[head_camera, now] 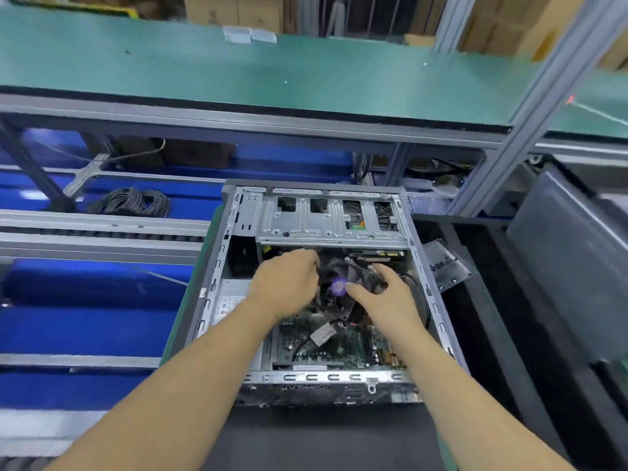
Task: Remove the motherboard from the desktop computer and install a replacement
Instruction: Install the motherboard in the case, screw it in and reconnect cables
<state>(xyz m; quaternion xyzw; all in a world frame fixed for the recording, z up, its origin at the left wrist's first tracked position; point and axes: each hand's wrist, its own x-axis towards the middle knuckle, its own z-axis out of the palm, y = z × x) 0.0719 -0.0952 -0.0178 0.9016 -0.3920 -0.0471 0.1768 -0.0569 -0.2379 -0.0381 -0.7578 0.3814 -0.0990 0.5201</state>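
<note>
Both hands inside the open desktop computer (316, 287), centre frame. Left hand (285, 287) has fingers curled down at the left edge of the black cooler fan (343, 283); whether it actually grips the fan I cannot tell. Right hand (384, 294) grasps the fan's right side, thumb beside the purple hub sticker (338, 286). Motherboard (323, 345) still sits in the case, below the fan, lower centre. Silver drive cage (333, 215) above the hands. Coiled black cable (131, 200) at left, well apart, on the blue surface.
</note>
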